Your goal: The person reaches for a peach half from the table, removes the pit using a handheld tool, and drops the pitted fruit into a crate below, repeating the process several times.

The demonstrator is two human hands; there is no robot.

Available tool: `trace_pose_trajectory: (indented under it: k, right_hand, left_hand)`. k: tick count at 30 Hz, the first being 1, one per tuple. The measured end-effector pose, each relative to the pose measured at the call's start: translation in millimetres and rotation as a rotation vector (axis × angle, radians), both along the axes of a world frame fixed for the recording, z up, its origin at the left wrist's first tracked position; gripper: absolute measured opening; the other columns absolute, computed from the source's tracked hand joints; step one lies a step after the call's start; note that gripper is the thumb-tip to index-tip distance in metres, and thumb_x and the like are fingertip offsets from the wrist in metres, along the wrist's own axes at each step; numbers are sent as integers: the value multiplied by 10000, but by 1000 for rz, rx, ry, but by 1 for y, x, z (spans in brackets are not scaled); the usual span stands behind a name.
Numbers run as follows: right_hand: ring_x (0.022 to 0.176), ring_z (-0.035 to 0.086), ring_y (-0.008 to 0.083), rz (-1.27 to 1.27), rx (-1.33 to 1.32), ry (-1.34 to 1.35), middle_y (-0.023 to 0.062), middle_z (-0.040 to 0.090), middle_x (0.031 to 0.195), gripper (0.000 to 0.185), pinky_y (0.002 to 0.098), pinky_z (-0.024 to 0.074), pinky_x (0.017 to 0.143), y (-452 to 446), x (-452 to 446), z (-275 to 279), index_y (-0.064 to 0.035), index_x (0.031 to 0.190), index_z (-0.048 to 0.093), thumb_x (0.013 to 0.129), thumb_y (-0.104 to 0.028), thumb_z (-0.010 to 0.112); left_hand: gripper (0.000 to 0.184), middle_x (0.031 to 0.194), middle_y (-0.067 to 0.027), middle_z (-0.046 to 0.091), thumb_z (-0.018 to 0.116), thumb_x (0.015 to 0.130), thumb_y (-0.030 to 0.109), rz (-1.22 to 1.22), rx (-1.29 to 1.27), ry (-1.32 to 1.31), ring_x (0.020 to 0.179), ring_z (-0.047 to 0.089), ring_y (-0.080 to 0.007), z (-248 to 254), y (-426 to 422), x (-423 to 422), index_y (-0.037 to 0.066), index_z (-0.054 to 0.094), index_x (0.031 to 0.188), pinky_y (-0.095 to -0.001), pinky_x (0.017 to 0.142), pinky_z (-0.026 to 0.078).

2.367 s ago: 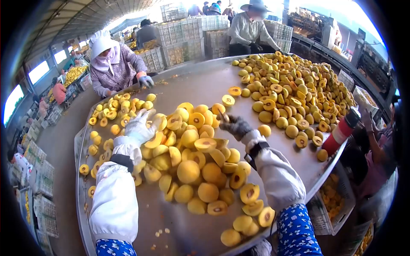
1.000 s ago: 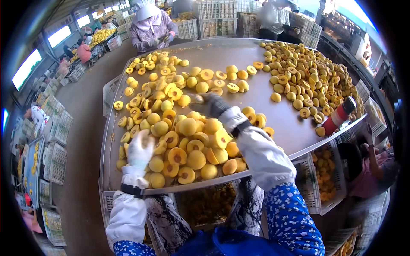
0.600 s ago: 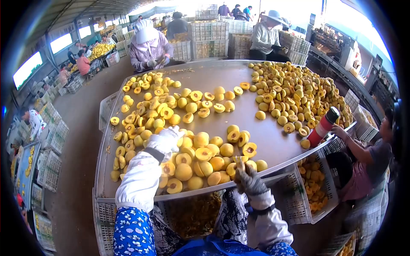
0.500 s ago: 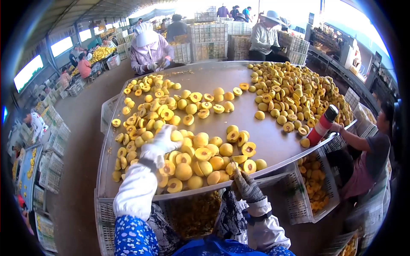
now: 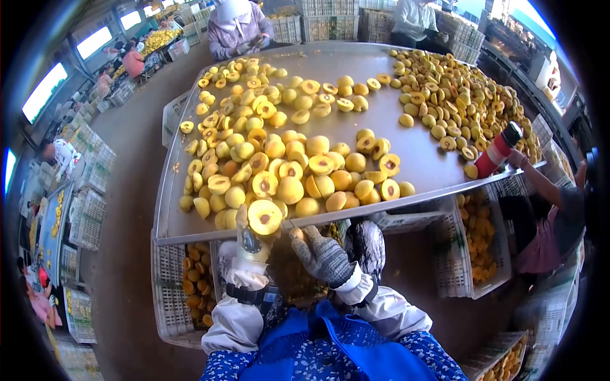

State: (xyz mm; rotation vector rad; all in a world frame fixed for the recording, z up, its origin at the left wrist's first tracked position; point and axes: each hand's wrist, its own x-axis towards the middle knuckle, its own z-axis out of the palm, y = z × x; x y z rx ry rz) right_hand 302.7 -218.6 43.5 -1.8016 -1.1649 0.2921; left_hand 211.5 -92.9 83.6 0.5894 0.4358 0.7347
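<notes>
Crates [image 5: 330, 26] are stacked beyond the far edge of a grey metal worktop [image 5: 419, 159], where a person in a white hood [image 5: 236, 28] sits at its far left corner; just off the worktop's near edge, left of its middle, is a halved fruit [image 5: 265, 217], its cut face turned up to the camera, round and bright yellow, with a smooth, pale rim and a dark reddish-brown centre where the stone sits or sat, I cannot tell which; the white-gloved left hand [image 5: 250, 242] has its fingers clamped on this half from below and the side; the grey-gloved right hand [image 5: 325, 257], also off the near edge, is just beside it, fingers bent towards the fruit, with something thin near their tips, though I cannot tell whether they grip it; yellow fruit pieces [image 5: 290, 190], some cut side up with brown centres, others showing rounded skins, crowd the worktop's near left part; a red flask [image 5: 494, 153] leans at its right edge
</notes>
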Motion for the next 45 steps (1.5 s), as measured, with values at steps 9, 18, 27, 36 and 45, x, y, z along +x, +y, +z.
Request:
trace_pose_trajectory:
  k: [9, 18, 27, 36, 45]
  right_hand:
    - [476, 557, 389, -93, -105, -114, 203, 561, 543, 330, 492, 420, 446, 6, -21, -12, -27, 925, 498, 923, -357, 513]
    - [553, 569, 436, -72, -164, 52, 239, 573, 591, 392, 549, 417, 504, 10, -50, -40, -22, 980, 446, 939, -413, 438]
    - [580, 571, 446, -46, -236, 114, 246, 577, 606, 396, 553, 428, 544, 5, -50, -38, -30, 981, 439, 951, -424, 407]
    - [482, 538, 367, 141, -118, -20, 265, 509, 879, 472, 459, 420, 412, 0, -43, -60, 54, 1192, 467, 790, -169, 575]
    - [575, 563, 413, 118, -77, 54, 255, 542, 716, 456, 509, 419, 498, 2, -40, -56, 25, 1092, 470, 856, -365, 474]
  left_hand:
    - [378, 842, -143, 655, 485, 935, 330, -111, -55, -26, 712, 632, -239, -18, -7, -10, -1, 550, 1106, -302, 647, 533]
    - [430, 822, -173, 626, 466, 940, 385, 60, 13, 146, 659, 608, -272, -85, -2, -9, -31, 544, 1017, -333, 599, 521]
    - [385, 811, -163, 619, 524, 906, 343, 304, 131, 302, 669, 613, -249, -78, -19, 1, -11, 553, 1057, -317, 587, 521]
    - [318, 803, -130, 616, 594, 878, 276, 392, 198, 373, 635, 603, -221, -60, -31, 6, -14, 576, 1009, -301, 557, 518]
    - [341, 788, -140, 615, 562, 886, 283, 260, 197, 370, 628, 607, -230, -54, -22, 0, -29, 565, 1024, -297, 548, 516]
